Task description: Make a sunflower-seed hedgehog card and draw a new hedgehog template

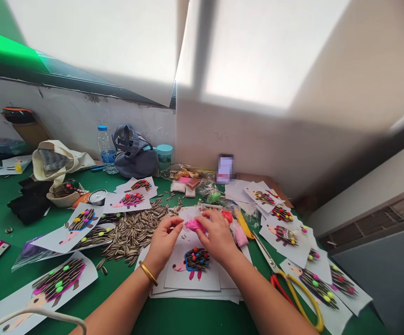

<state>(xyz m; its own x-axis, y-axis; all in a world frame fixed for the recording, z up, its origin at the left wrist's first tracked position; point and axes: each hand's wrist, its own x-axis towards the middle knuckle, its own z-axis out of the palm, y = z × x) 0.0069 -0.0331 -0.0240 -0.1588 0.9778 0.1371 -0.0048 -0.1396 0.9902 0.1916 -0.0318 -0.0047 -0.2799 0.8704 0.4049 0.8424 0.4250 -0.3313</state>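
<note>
Pink modelling clay [195, 225], partly in clear plastic, lies between my two hands. My right hand [219, 235] has its fingers closed around the clay. At the plastic's left edge, my left hand [165, 239], with a gold bangle on the wrist, pinches thumb and forefinger together. Beneath them is a sheet of paper with a hedgehog picture [197, 260]: sunflower seeds for spines, red and blue clay dots, a blue outline and pink feet. It rests on a stack of white paper [230, 294].
A pile of sunflower seeds [132, 232] lies left of my hands. Yellow-and-red-handled scissors [282, 274] lie open at right. More hedgehog pictures [62, 284] line both sides. A water bottle [107, 151], grey bag [135, 160] and phone [225, 168] stand along the wall.
</note>
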